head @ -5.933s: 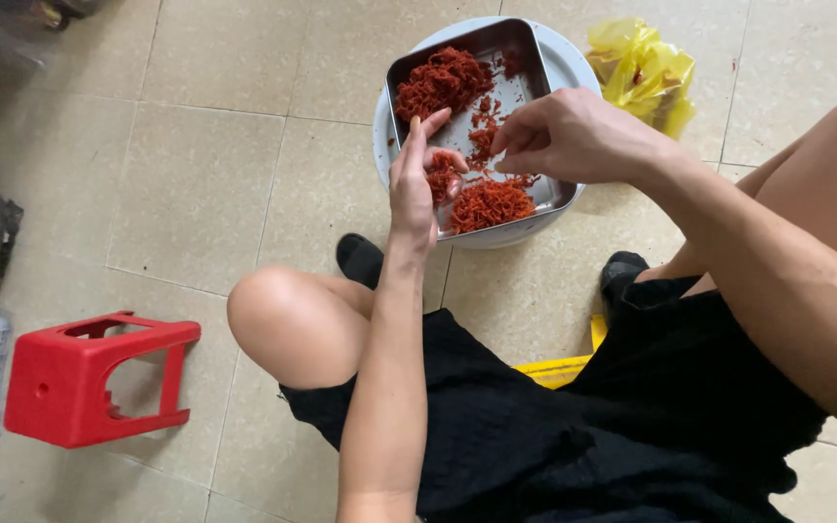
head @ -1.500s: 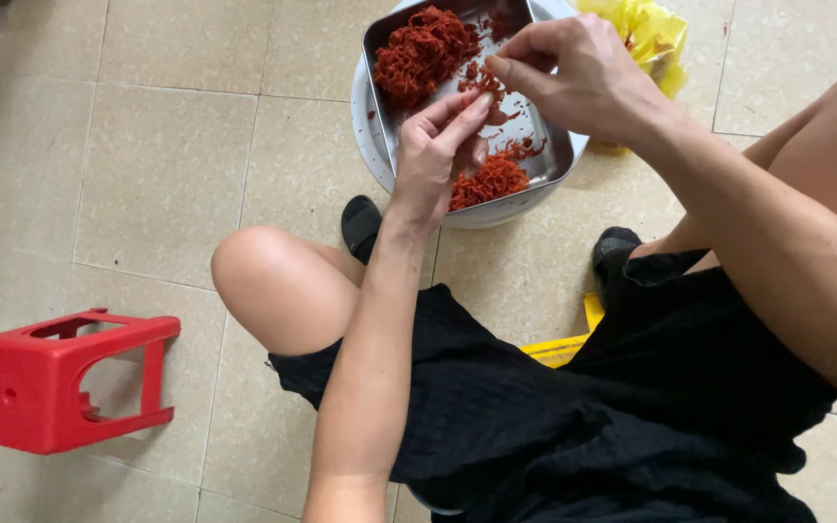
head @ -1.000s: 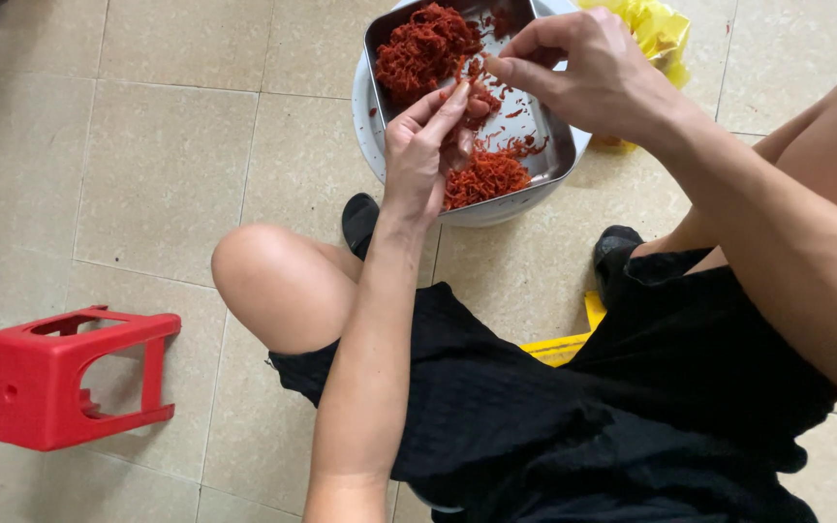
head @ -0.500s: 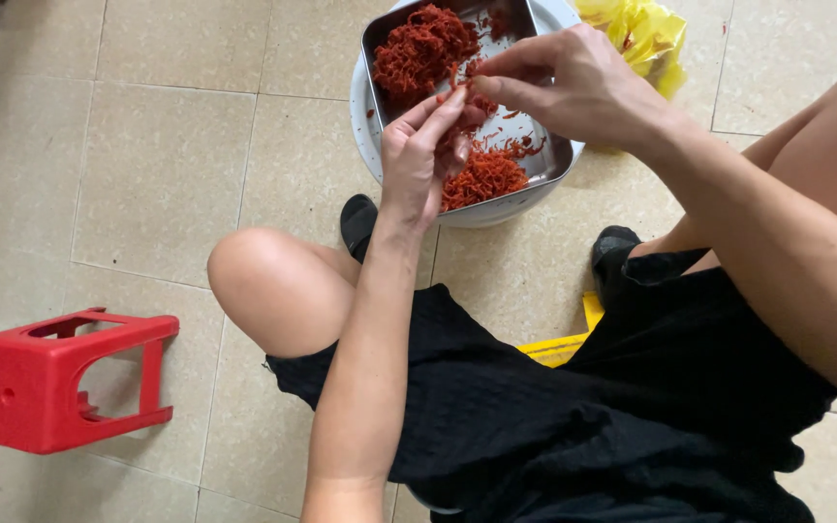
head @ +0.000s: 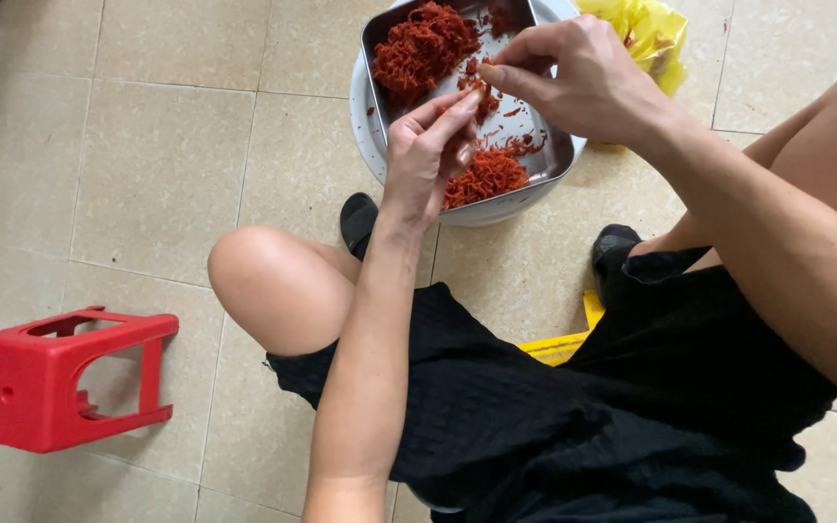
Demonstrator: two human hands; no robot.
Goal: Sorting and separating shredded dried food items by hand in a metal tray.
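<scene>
Head view. You are seated low over a tiled floor [head: 147, 155], knees spread, so that the work sits directly between your feet and both forearms can reach it without leaning.

Your left hand [head: 425, 155] is raised over the near half of the metal tray [head: 544, 160], fingers [head: 448, 114] drawn together and pointing up toward the other hand. It appears to cradle a small clump of the red shredded material against the palm; the exact hold is partly hidden by the fingers, so I cannot tell how firmly it is closed.

Your right hand [head: 583, 77] is narrowed to a pinch, thumb and forefinger meeting just beside the left fingertips, with a few red strands [head: 480, 92] between them. The two hands meet above the tray, so that anything dropped falls back into it.

The red shreds lie in two heaps: a larger pile [head: 421, 44] at the far corner of the tray and a smaller pile [head: 484, 174] at the near edge, with loose strands scattered on bare metal between. The tray rests on top of a round white basin [head: 370, 136], which lifts it off the floor.

A crumpled yellow plastic bag [head: 653, 34] lies just beyond the basin. A red plastic stool [head: 60, 378] lies on its side, well apart at your left.
</scene>
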